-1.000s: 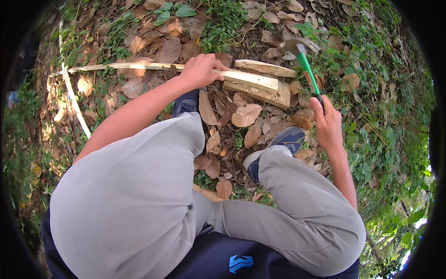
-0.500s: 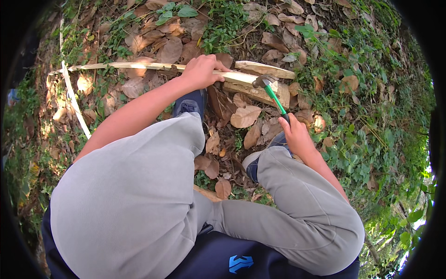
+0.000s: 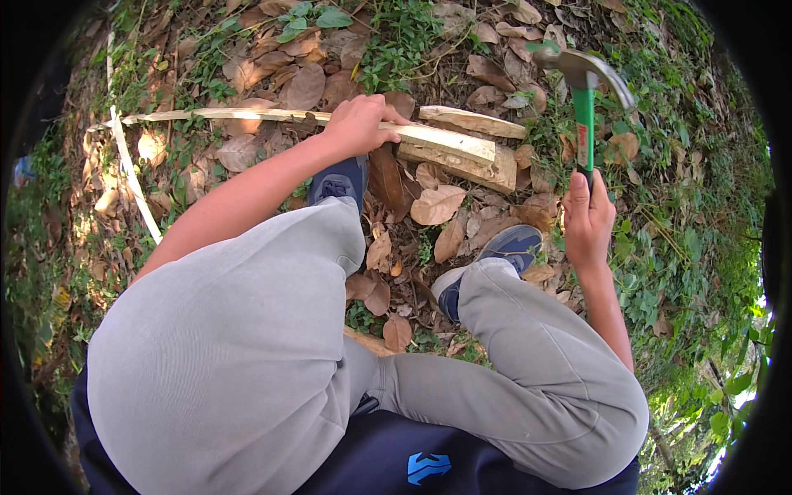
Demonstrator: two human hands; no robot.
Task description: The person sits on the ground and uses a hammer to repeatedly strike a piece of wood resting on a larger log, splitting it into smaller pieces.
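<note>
My left hand [image 3: 363, 125] is closed around a long, thin wooden strip [image 3: 450, 142], pressing it down near its right end. That end lies on a thick wood block [image 3: 462, 166], while the rest runs far to the left over the leaves. In my right hand [image 3: 589, 216] is a claw hammer [image 3: 583, 111] with a green and black handle, gripped low. Its metal head is raised, up and to the right of the block, apart from the wood. Whether a nail is in the strip is too small to tell.
Just beyond the block lies a split wood piece [image 3: 472, 121]. A second pale strip [image 3: 128, 169] crosses the long one at the far left. Dry leaves [image 3: 437, 206] and green plants [image 3: 652, 223] cover the ground. My shoes [image 3: 511, 247] stand close to the block.
My right hand has lifted the hammer off the strip's right end, up and to the right. My left hand and the strip have stayed in place.
</note>
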